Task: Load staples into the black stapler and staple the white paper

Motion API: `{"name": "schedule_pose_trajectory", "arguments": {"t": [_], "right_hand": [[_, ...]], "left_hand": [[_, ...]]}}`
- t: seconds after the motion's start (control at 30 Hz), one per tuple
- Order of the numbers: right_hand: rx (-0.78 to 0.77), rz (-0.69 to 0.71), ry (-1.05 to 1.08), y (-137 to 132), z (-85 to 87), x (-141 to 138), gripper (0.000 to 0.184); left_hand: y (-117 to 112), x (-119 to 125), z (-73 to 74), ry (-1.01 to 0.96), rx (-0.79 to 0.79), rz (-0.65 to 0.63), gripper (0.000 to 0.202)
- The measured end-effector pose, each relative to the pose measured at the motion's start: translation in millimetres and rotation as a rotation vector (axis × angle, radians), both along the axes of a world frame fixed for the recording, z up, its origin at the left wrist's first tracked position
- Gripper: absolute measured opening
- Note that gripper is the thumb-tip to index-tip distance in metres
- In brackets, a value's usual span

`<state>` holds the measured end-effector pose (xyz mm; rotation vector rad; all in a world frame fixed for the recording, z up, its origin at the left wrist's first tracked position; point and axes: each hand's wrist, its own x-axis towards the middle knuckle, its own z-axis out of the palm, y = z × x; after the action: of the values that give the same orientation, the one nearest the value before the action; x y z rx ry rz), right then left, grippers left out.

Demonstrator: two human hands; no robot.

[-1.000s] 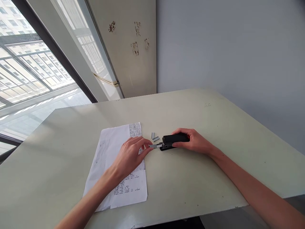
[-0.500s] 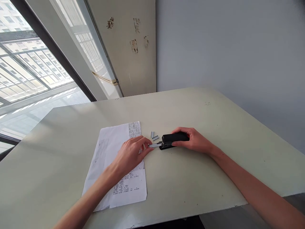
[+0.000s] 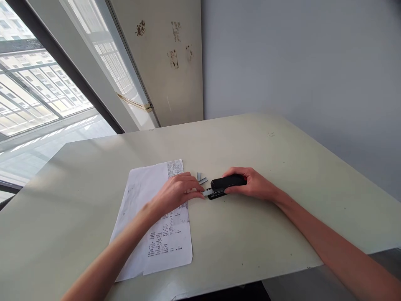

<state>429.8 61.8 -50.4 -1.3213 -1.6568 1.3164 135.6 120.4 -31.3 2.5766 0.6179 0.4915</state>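
A black stapler (image 3: 228, 182) lies on the table with its front end pointing left. My right hand (image 3: 250, 182) is wrapped round its rear part. Out of the stapler's front sticks a silver staple tray (image 3: 207, 192), its outer end between the thumb and fingers of my left hand (image 3: 178, 189). Just beyond those fingertips lie a few loose strips of staples (image 3: 203, 180). Printed sheets of paper (image 3: 169, 255) rest under my left hand and forearm, which cover part of the print.
The pale table (image 3: 250, 234) has rounded and angled edges, the front one close to me. A refrigerator (image 3: 175, 92) with worn patches stands behind it, beside a grey wall (image 3: 297, 62). At the left is a window (image 3: 37, 83).
My left hand has moved right, closer to the stapler, and less of the staple tray sticks out. My right hand keeps its hold. The view has shifted slightly.
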Motion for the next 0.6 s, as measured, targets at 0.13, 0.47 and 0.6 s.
{"name": "schedule_pose_trajectory", "arguments": {"t": [0.13,0.47,0.6], "right_hand": [[-0.002,0.002,0.027,0,-0.3,-1,0.034],[0.110,-0.024,-0.016,-1,-6.8,0,0.029],[0.134,-0.021,-0.033,-1,-8.7,1,0.031]], "left_hand": [[11,17,-3.7,0.002,0.086,-0.028,0.036],[14,37,-3.1,0.057,0.185,-0.001,0.039],[12,39,-5.8,0.073,0.199,0.029,0.040]]}}
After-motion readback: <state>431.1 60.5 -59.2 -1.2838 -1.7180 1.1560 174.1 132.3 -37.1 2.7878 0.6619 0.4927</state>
